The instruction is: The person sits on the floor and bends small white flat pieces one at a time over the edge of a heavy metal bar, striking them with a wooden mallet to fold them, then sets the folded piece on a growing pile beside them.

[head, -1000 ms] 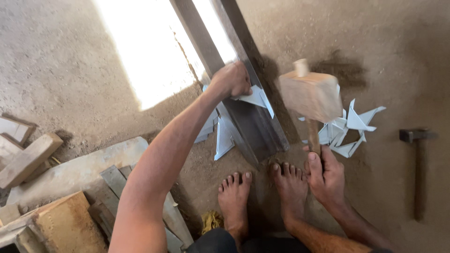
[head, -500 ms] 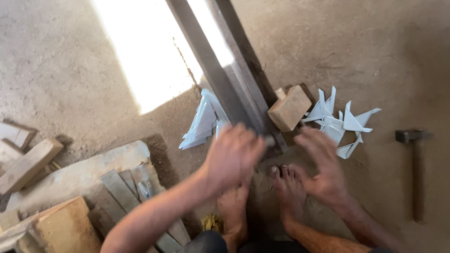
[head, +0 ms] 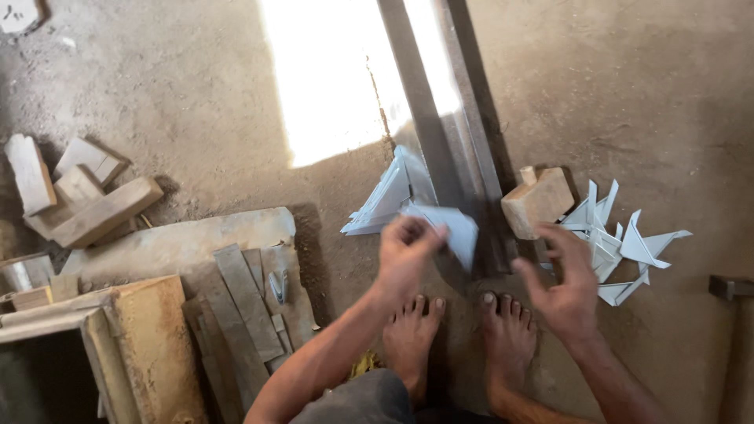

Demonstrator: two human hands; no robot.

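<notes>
At centre frame I see my left hand [head: 404, 251] pinching a pale folded metal sheet [head: 454, 229] against the long steel beam [head: 444, 133], while my right hand [head: 567, 276] hangs open, empty, below the wooden mallet [head: 538, 201].

Pale blue-white metal sheet [head: 454, 228], tan wooden mallet [head: 538, 202], dark grey steel bar [head: 440, 133]

A pale grey sheet-metal piece [head: 452, 228], flat with a folded corner, is pinched at its near edge by the left hand [head: 404, 255] and lies tilted over the end of the long steel bar [head: 440, 133]. Its free corner points down toward the floor. It is blurred, so finer detail cannot be told.
</notes>
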